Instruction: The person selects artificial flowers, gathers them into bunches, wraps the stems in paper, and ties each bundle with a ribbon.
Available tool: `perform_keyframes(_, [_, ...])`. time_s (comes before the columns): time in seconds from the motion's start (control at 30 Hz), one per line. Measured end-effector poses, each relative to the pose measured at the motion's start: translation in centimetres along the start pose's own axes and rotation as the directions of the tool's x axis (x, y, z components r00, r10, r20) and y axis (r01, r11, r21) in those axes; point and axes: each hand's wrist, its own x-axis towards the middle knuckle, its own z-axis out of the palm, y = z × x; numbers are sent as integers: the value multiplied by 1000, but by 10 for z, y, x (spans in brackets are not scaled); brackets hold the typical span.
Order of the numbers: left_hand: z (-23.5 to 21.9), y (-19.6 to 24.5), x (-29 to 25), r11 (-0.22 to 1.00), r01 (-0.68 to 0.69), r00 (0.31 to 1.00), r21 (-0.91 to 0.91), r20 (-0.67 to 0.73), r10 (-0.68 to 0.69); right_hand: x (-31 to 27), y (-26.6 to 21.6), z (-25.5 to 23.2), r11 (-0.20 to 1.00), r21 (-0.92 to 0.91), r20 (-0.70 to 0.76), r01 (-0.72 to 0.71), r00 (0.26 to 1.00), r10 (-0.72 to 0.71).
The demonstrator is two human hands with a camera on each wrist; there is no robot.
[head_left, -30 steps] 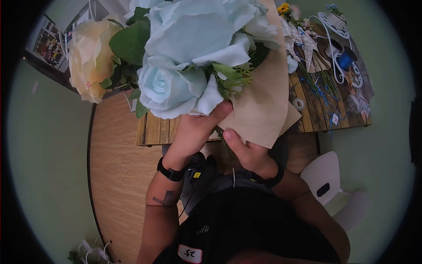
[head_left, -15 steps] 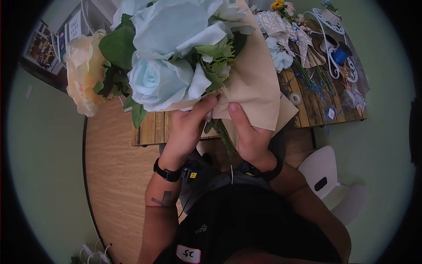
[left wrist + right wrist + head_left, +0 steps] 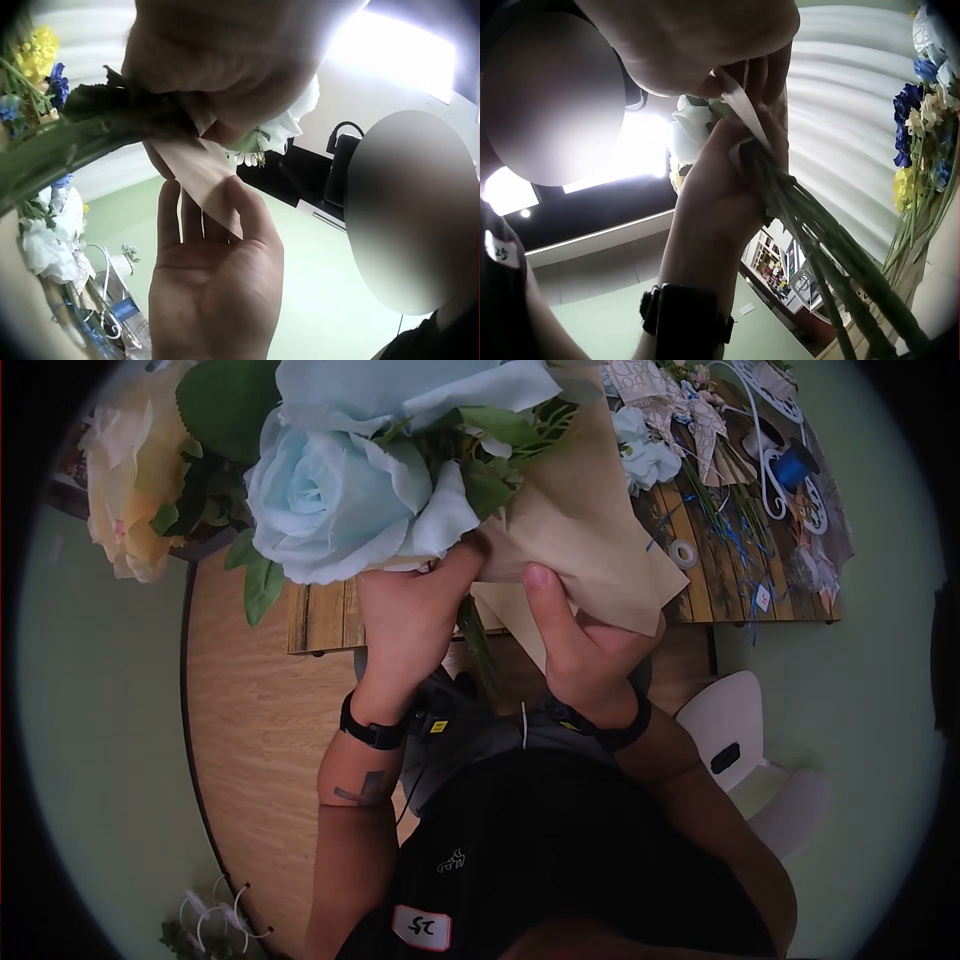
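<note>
My left hand (image 3: pixel 415 615) grips the bouquet by its neck, just under a large pale blue rose (image 3: pixel 325 490). A peach rose (image 3: pixel 135 470) and green leaves stand at the bouquet's left. Green stems (image 3: pixel 832 262) run out below that hand, bundled together in the right wrist view. Brown wrapping paper (image 3: pixel 570 500) spreads along the bouquet's right side. My right hand (image 3: pixel 590 650) pinches the paper's lower edge, thumb on the near face and fingers behind it. In the left wrist view a folded strip of the paper (image 3: pixel 199 176) runs between the two hands.
Behind the bouquet is a wooden table (image 3: pixel 325 620). At its right lie a tape roll (image 3: pixel 682 553), a blue ribbon spool (image 3: pixel 795 465), pale blue flowers (image 3: pixel 645 455) and small wrapped bunches. A white chair (image 3: pixel 735 705) stands at the right, a black object (image 3: pixel 726 758) on it.
The bouquet has shifted left in view and shows larger. My right thumb has moved up from beside the stems onto the paper, and the paper's lower edge has folded and swung right.
</note>
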Motion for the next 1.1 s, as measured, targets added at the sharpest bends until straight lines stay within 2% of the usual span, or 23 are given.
perform_keyframes(0.07, [0,0,0,997,33,999,64,-19,-32,-2,4,-2,978,-157,54,136,990,-130])
perform_keyframes(0.1, [0,0,0,997,36,999,65,-18,-35,-3,3,-2,978,-158,53,134,990,-127])
perform_keyframes(0.17, [2,1,2,991,-69,998,111,0,69,-7,-1,-1,963,-210,118,168,982,-146])
perform_keyframes(0.3, [1,-10,0,969,-133,991,210,30,130,-19,-3,2,964,-225,119,139,986,-114])
perform_keyframes(0.37, [4,-12,-1,997,-60,995,46,-71,63,-26,-1,2,999,-36,187,-7,982,14])
perform_keyframes(0.4, [5,-13,-1,997,-60,996,49,-70,63,-29,-1,6,999,-34,185,-8,983,14])
perform_keyframes(0.47, [6,-15,-3,993,-17,990,-115,-143,1,-34,-2,14,996,68,109,-62,993,54])
perform_keyframes(0.5, [6,-15,-3,993,-18,990,-114,-143,2,-33,-2,14,996,70,108,-61,993,54])
perform_keyframes(0.6, [6,-17,-1,975,16,994,-222,-99,-39,-29,-1,13,998,57,167,-32,986,22])
perform_keyframes(0.67, [4,-21,2,976,-119,992,-184,-57,110,-25,-2,16,998,60,60,7,998,-11])
perform_keyframes(0.7, [1,-26,2,976,-119,992,-185,-55,110,-24,-2,15,998,58,59,7,998,-11])
perform_keyframes(0.77, [-11,-39,0,911,-4,979,-412,184,87,-22,-3,10,998,37,90,-42,995,38])
perform_keyframes(0.8, [-19,-46,3,911,-3,978,-413,188,89,-21,1,8,999,36,87,-40,996,37])
perform_keyframes(0.87, [-32,-54,12,739,307,880,-600,474,19,-18,11,4,999,-27,46,43,998,-42])
perform_keyframes(0.9, [-30,-54,12,740,311,876,-596,482,20,-15,11,1,999,-30,37,45,998,-44])
perform_keyframes(0.97, [-26,-45,8,958,80,924,-277,381,33,-8,7,-3,996,-58,43,70,997,-68])
perform_keyframes(1.0, [-24,-40,7,958,80,920,-274,390,34,-7,6,-5,996,-61,33,72,997,-70])
perform_keyframes(1.07, [-20,-26,6,893,304,906,-331,390,-164,-5,4,-6,997,-60,16,48,999,-47])
perform_keyframes(1.1, [-18,-22,5,895,301,904,-328,396,-159,-3,3,-7,997,-60,10,52,999,-52])
